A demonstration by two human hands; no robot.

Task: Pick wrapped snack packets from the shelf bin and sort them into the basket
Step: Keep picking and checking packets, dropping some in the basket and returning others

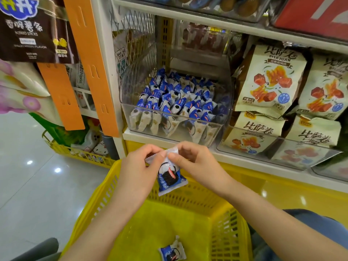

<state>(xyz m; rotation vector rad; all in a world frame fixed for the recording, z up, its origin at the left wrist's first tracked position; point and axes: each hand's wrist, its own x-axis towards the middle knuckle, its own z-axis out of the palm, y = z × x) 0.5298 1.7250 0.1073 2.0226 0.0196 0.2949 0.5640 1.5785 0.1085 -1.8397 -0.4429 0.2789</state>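
Observation:
A blue-and-white snack packet [169,178] hangs above the far rim of the yellow basket [231,232]. My left hand [139,168] and my right hand [194,161] both pinch its top edge from either side. One more packet of the same kind [172,251] lies on the basket floor near the front. On the shelf just behind my hands stands the clear bin [222,117], filled with several rows of the same blue-and-white packets [175,102].
Cream snack bags [267,80] fill clear bins to the right. Orange hanging strips [90,59] and a dark potato-stick bag [28,31] hang at left. A second yellow basket [75,153] with goods sits on the glossy floor.

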